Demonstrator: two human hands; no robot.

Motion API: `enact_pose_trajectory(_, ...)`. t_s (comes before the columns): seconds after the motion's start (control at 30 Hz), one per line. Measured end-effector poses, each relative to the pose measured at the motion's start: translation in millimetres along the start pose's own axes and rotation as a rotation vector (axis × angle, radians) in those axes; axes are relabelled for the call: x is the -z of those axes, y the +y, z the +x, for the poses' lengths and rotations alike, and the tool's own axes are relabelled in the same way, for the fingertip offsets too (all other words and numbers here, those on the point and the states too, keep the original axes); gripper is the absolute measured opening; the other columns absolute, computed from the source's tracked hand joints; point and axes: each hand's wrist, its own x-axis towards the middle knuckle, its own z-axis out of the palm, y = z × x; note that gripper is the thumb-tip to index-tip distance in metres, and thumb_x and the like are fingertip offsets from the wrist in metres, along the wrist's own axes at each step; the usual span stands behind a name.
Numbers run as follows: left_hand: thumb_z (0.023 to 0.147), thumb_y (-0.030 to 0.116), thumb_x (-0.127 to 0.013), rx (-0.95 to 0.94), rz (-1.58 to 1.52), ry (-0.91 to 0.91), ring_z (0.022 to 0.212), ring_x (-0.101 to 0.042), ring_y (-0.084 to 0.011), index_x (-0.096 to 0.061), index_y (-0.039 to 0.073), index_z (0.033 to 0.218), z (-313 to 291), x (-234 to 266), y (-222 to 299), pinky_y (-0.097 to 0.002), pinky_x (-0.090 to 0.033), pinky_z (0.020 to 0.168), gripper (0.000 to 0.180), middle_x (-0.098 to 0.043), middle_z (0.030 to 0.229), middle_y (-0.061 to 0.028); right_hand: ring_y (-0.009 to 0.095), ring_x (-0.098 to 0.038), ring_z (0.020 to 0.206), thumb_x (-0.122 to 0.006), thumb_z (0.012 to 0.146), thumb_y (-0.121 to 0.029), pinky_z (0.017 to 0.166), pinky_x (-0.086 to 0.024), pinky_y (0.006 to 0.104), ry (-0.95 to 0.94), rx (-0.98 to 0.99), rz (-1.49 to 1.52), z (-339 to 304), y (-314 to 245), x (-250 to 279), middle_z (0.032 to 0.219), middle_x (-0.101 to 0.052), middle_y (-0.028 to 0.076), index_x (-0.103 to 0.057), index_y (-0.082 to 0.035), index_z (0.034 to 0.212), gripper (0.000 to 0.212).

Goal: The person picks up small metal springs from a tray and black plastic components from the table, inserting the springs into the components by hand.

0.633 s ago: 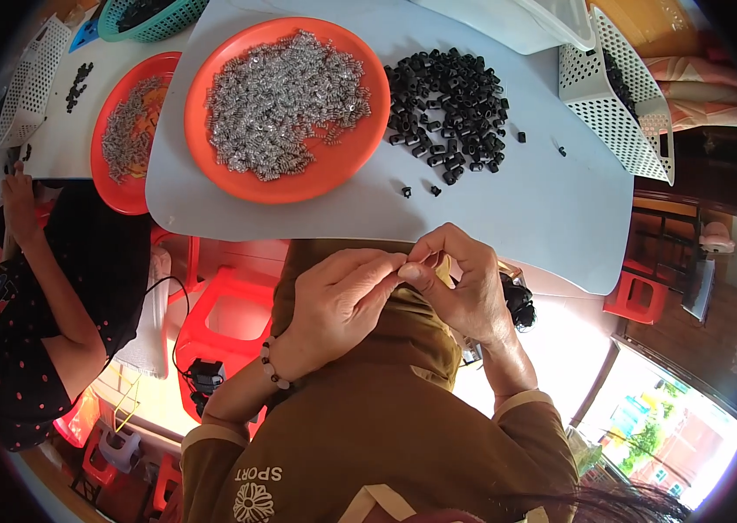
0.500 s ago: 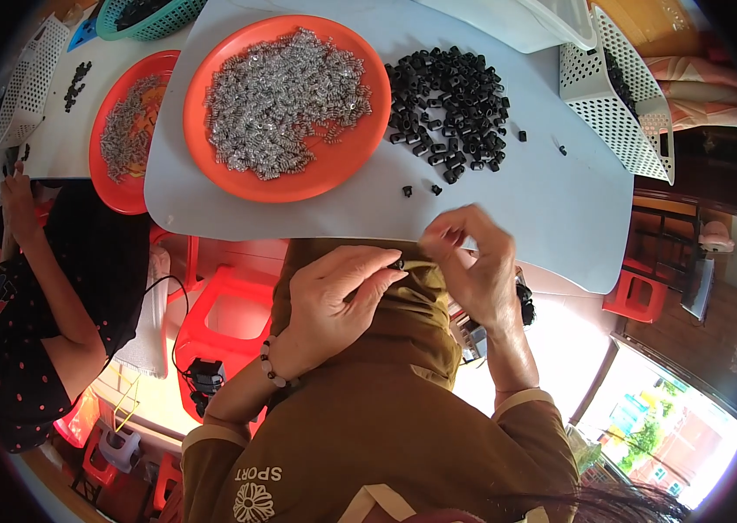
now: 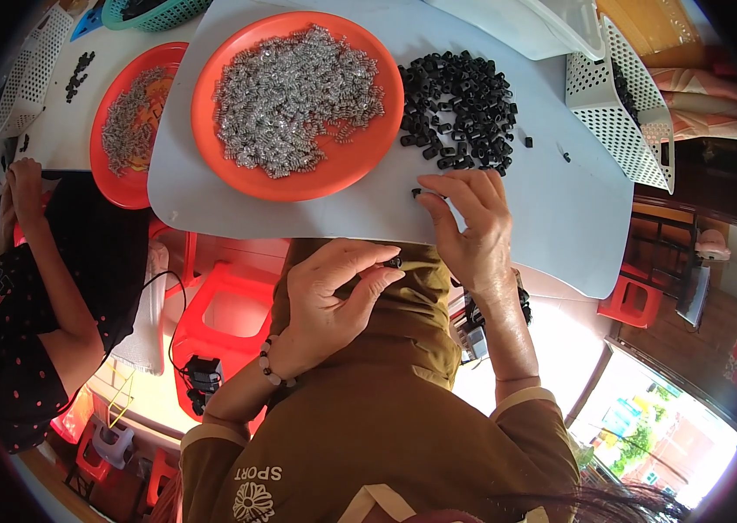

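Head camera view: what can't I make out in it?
All in the head view:
Black piece: partly hidden by the left hand.
Small black part beside the right hand: too small to tell whether it's gripped.
White tub: cut off by the top edge.

L hand (image 3: pixel 329 292) low, nr. mid-view; thumb + index tips in close pinch, pointing R, other fingers curled behind. L forearm (image 3: pixel 238 397) slants up to R, elbow bent. R hand (image 3: pixel 477 218) higher, reaching fwd; thumb + index bent, tips close tog., pointing L; grip unclear. R forearm (image 3: pixel 512 344) runs nearly straight up in view.
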Motion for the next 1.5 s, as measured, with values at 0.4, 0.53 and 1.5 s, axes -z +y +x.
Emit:
enact_pose_trajectory(0.4,0.083,-0.003,-0.071,0.088,-0.103,0.001,0.084,-0.062,-0.0117,-0.067,-0.004,0.106,0,5,-5,-0.0247,-0.051,0.075,0.023,-0.065,0.101,-0.0096,0.025,-0.055,0.081,-0.071,0.071,0.001,0.068,-0.051,0.0357,-0.090,0.120,-0.158,6,-5,-8,0.083,-0.060,0.004,-0.066,-0.010,0.086,0.019)
enact_pose_trajectory(0.53,0.083,0.003,-0.072,0.074,-0.129,0.068,0.080,-0.067,-0.0152,-0.070,-0.001,0.103,2,2,-4,-0.0266,-0.054,0.072,0.021,-0.069,0.093,-0.0104,0.025,-0.055,0.081,-0.070,0.072,0.002,0.068,-0.051,0.0354,-0.132,0.080,-0.137,4,-7,-6,0.083,-0.060,0.004,-0.068,-0.010,0.090,0.021)
enact_pose_trajectory(1.5,0.079,0.001,-0.075,-0.142,0.084,-0.017,0.072,-0.066,-0.0174,-0.070,0.001,0.093,-6,5,23,-0.0268,-0.052,0.063,0.016,-0.070,0.087,-0.0098,0.009,-0.063,0.083,-0.073,0.085,-0.003,0.078,-0.052,0.0225,-0.486,-0.696,1.332,-33,-30,35,0.088,-0.068,0.007,-0.065,0.003,0.093,0.013)
